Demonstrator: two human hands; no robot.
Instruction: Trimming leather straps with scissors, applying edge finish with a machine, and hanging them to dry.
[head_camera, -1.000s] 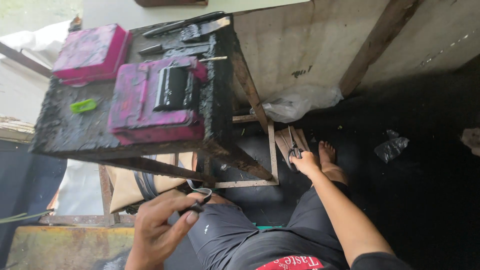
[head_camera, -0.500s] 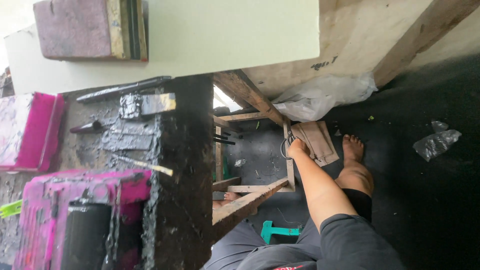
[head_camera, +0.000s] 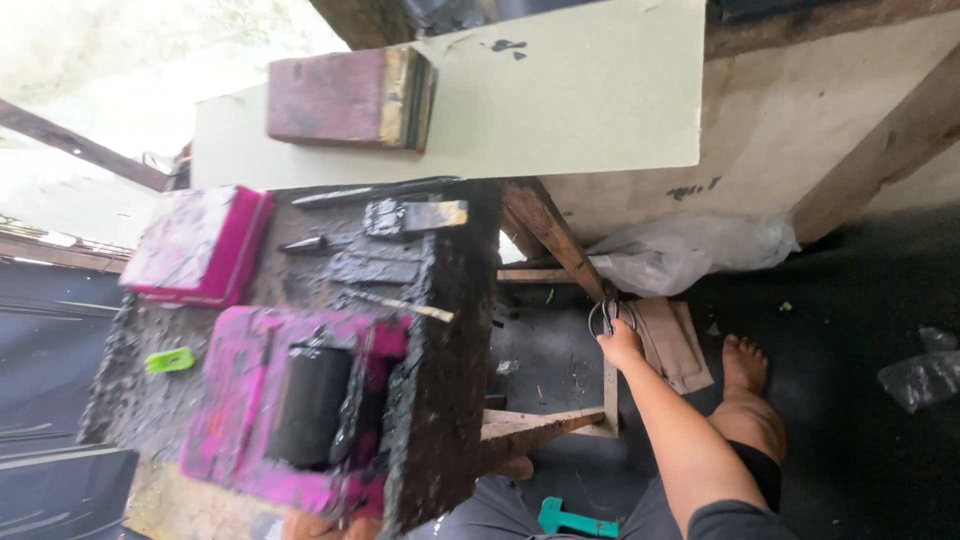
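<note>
1 hand shows: the right hand (head_camera: 621, 345), reaching low beside the table leg, fingers curled shut around thin dark wire loops (head_camera: 606, 314), apparently gripped at the base so they hang clear. Left of it stands the ink-blackened table (head_camera: 440, 330) carrying a pink tray (head_camera: 250, 410) with a black roller (head_camera: 310, 405). Right of the hand lies a wooden board (head_camera: 672, 345). The left hand is out of view.

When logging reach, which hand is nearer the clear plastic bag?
Right. The right hand is close beside the clear plastic bag, gripping metal loops; the left hand is out of view.
</note>
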